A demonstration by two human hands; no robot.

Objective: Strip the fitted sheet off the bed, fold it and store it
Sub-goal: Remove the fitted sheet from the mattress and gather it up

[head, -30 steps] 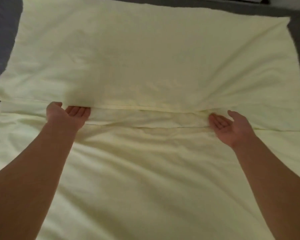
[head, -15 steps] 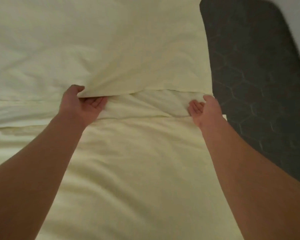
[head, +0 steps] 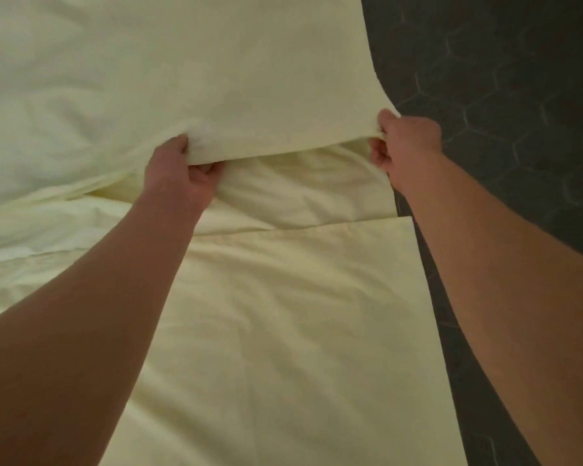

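The pale yellow fitted sheet (head: 216, 68) lies spread flat, folded into layers, and fills most of the head view. My left hand (head: 186, 173) grips the near edge of the upper layer, fingers curled under the cloth. My right hand (head: 404, 142) pinches the same edge at its right corner. That edge is lifted slightly off the lower layer (head: 283, 314), which lies flat toward me.
A dark surface with a hexagon pattern (head: 502, 112) runs along the sheet's right side. The sheet carries on past the left and top edges of the view.
Both hands went from lying palm-up under the upper layer's edge to closing on it. The view and my hands shifted toward the sheet's right side, and the edge rose slightly.
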